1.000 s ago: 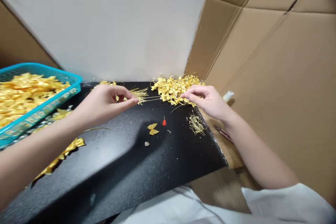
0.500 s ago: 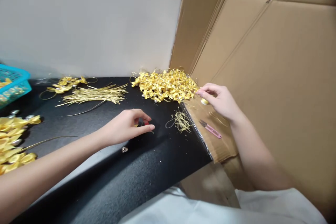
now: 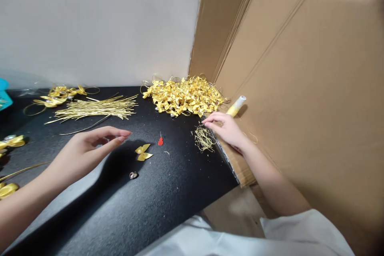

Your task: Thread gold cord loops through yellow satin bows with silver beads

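My left hand (image 3: 94, 144) hovers over the black table (image 3: 156, 216), fingers stretched forward and loosely apart from the thumb, with nothing visible in them. Just to its right lie a yellow ribbon bow (image 3: 143, 152), a small silver bell (image 3: 133, 175) and a small red piece with a thin wire tip (image 3: 161, 141), which looks like a needle threader. My right hand (image 3: 223, 128) is above a tangle of thread scraps (image 3: 204, 139). Its thumb and fingertips are pinched together; whatever is between them is too small to see. Behind that hand a yellow thread spool (image 3: 237, 106) leans.
A heap of yellow bows (image 3: 186, 96) sits by the wall, left of the cardboard (image 3: 300, 68). Gold twist ties (image 3: 96, 108) lie in a bundle. More bows (image 3: 60, 94) are at back left, others at the left edge, beside a blue basket (image 3: 3, 94).
My left hand has drawn back leftward, uncovering the bow and red piece on the table. My right hand has moved left and down from the spool, covering the pink thread snips. The view shifted slightly.
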Demonstrator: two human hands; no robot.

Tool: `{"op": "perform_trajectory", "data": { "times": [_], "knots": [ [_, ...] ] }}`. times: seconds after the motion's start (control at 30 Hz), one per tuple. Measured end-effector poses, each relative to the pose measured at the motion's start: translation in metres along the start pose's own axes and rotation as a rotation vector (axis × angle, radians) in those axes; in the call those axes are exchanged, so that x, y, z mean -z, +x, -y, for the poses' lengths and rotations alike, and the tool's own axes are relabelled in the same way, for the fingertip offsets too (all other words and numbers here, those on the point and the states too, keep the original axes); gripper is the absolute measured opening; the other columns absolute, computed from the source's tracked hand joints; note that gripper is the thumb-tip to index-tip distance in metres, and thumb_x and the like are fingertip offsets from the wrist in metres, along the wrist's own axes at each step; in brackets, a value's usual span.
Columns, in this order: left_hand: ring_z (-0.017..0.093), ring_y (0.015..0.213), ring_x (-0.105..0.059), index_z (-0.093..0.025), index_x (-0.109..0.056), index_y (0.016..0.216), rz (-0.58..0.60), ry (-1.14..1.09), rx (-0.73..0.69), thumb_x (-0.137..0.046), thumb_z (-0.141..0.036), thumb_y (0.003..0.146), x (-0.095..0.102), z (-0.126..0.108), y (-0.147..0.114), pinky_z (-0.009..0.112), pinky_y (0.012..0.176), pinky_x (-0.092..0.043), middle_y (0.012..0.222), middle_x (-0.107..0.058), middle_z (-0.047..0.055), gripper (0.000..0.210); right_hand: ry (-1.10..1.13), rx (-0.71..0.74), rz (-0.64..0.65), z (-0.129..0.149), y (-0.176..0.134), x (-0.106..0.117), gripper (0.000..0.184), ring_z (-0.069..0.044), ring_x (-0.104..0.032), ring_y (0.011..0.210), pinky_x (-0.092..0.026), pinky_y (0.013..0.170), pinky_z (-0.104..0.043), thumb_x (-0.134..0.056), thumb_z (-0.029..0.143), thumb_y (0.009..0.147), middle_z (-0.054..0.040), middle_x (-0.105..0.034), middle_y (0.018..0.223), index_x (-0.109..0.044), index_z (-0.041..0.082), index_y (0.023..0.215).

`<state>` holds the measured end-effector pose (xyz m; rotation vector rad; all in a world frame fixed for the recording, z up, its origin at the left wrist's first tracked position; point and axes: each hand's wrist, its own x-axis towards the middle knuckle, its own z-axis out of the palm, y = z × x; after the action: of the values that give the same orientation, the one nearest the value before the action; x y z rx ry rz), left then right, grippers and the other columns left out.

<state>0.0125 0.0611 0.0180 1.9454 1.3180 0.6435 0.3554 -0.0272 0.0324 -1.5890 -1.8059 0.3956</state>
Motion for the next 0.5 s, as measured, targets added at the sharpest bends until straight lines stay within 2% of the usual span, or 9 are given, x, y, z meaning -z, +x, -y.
{"op": "perform_trajectory", "data": {
  "times": [0.1, 0.17, 0.23, 0.33, 0.4, 0.5],
  "knots": [
    [0.033, 0.094, -0.067, -0.032, -0.075, 0.077, -0.009, -0.056, 0.097, -0.064, -0.062, 0.061, 0.000, -0.001, -0.007, 0.042, 0.085, -0.050, 0.094, -0.076, 0.003, 0.036, -0.268, 0.019, 0.117, -0.013, -0.007, -0.007, 0.019, -0.022, -0.060, 0.099, -0.046, 0.093, -0.044, -0.063, 0.020, 0.084, -0.0069, -0.070, 0.101, -0.071, 0.020, 0.101],
    [0.033, 0.093, -0.067, -0.031, -0.076, 0.076, 0.010, -0.060, 0.182, -0.068, -0.065, 0.053, 0.003, 0.004, -0.009, 0.041, 0.081, -0.052, 0.094, -0.076, 0.003, 0.043, -0.366, 0.022, 0.102, -0.016, -0.012, 0.000, 0.028, -0.023, -0.058, 0.106, -0.043, 0.098, -0.046, -0.063, 0.019, 0.083, -0.0073, -0.068, 0.111, -0.068, 0.021, 0.110],
    [0.032, 0.088, -0.068, -0.029, -0.076, 0.075, 0.055, -0.043, 0.248, -0.069, -0.068, 0.047, 0.006, 0.015, -0.009, 0.039, 0.074, -0.052, 0.091, -0.076, 0.004, 0.048, -0.396, 0.016, -0.011, -0.017, -0.016, 0.015, 0.028, -0.023, -0.057, 0.109, -0.041, 0.100, -0.047, -0.062, 0.023, 0.084, -0.0064, -0.067, 0.115, -0.066, 0.023, 0.112],
    [0.028, 0.078, -0.068, -0.030, -0.075, 0.075, 0.206, -0.025, 0.236, -0.069, -0.065, 0.050, 0.013, 0.036, -0.010, 0.033, 0.065, -0.050, 0.087, -0.076, 0.002, 0.043, -0.428, -0.024, -0.340, -0.028, -0.016, 0.043, 0.026, -0.025, -0.057, 0.110, -0.042, 0.099, -0.048, -0.061, 0.027, 0.083, -0.0078, -0.067, 0.113, -0.067, 0.022, 0.107],
    [0.025, 0.066, -0.066, -0.032, -0.073, 0.079, 0.295, 0.028, 0.218, -0.068, -0.062, 0.054, 0.016, 0.047, -0.012, 0.030, 0.059, -0.047, 0.072, -0.074, -0.001, 0.039, -0.442, -0.097, -0.511, -0.046, -0.012, 0.059, 0.031, -0.026, -0.059, 0.105, -0.046, 0.094, -0.046, -0.061, 0.027, 0.080, -0.0115, -0.064, 0.114, -0.065, 0.018, 0.109],
    [0.020, 0.050, -0.058, -0.035, -0.069, 0.089, 0.295, 0.173, 0.169, -0.062, -0.061, 0.060, 0.019, 0.052, -0.017, 0.027, 0.052, -0.040, 0.056, -0.067, -0.005, 0.040, -0.467, -0.220, -0.543, -0.079, 0.001, 0.072, 0.048, -0.029, -0.057, 0.109, -0.046, 0.093, -0.045, -0.064, 0.029, 0.074, -0.0189, -0.058, 0.122, -0.060, 0.011, 0.118]
  ]
}}
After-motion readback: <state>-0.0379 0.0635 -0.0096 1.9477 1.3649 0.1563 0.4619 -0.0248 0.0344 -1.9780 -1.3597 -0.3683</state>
